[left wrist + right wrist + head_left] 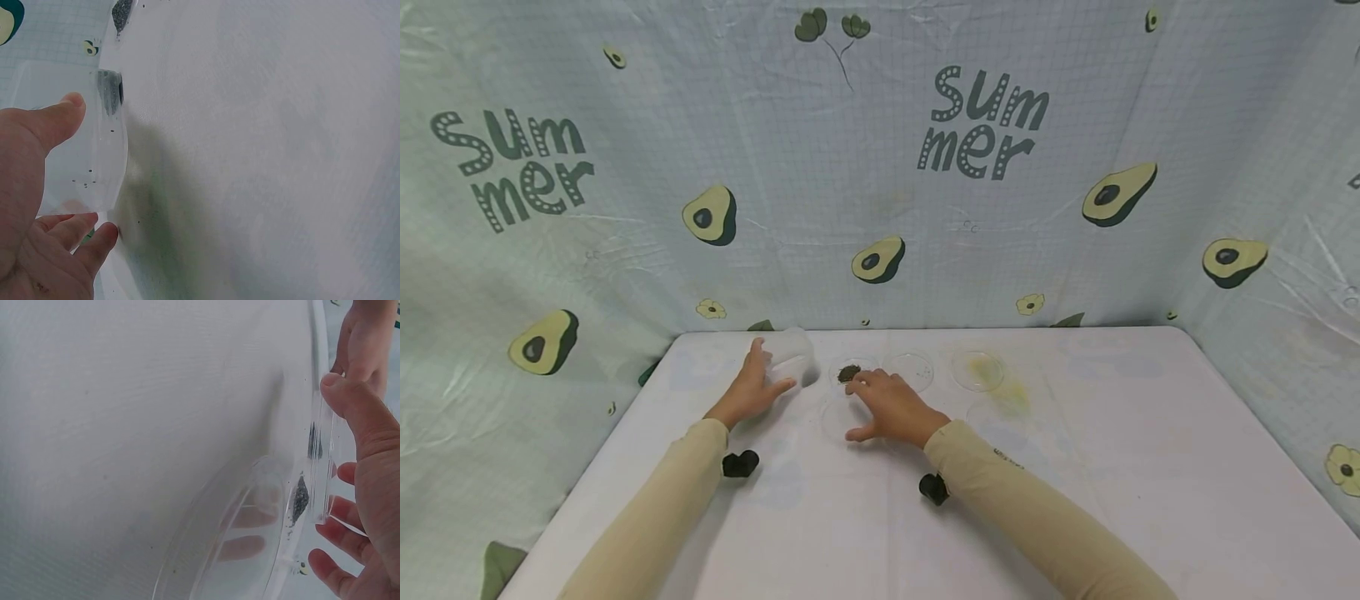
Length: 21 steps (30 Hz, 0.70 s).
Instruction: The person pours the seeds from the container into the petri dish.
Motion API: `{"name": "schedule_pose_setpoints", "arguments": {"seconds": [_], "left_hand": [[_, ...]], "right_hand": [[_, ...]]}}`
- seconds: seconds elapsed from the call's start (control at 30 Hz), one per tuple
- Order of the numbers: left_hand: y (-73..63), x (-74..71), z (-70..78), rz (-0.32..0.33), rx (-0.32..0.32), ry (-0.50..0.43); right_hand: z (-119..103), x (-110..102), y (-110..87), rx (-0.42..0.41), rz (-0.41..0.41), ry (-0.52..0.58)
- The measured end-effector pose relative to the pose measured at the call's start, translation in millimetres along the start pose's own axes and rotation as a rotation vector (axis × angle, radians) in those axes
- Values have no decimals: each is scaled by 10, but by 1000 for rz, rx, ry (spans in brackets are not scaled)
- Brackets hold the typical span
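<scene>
My left hand [748, 387] holds a clear plastic container [790, 343] at the back of the table, thumb on one side and fingers on the other. Dark granules [109, 92] show inside the container at one end, with a few specks on its wall. My right hand [897, 407] grips a thin clear round lid [320, 462] by its edges, between thumb and fingertips. Just beyond that hand, a small heap of dark granules [849, 372] lies in a shallow clear dish. Another clear round piece [206, 562] shows below the right fingers.
Two more shallow clear dishes stand to the right, one with a few specks [912, 372] and one beside a yellow stain [976, 372]. A faint clear disc [997, 417] lies nearer. A printed sheet [820, 167] hangs behind the white table [820, 533].
</scene>
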<state>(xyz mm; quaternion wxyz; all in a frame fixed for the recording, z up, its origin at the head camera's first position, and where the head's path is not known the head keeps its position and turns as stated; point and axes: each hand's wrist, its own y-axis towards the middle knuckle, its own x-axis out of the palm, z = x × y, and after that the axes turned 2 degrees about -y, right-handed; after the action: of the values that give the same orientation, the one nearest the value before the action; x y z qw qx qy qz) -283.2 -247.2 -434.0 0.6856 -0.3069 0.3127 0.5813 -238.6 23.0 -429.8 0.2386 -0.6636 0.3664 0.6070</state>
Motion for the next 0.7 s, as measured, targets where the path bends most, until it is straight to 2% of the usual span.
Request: {"name": "schedule_pose_setpoints", "arguments": {"seconds": [0.37,0.7], "left_hand": [[15,-4,11,5,-27,10],[19,6,1,8,-27,16]], "right_hand": [[56,-29,47,46,-8,38],[105,6,71,65,-21,63]]}}
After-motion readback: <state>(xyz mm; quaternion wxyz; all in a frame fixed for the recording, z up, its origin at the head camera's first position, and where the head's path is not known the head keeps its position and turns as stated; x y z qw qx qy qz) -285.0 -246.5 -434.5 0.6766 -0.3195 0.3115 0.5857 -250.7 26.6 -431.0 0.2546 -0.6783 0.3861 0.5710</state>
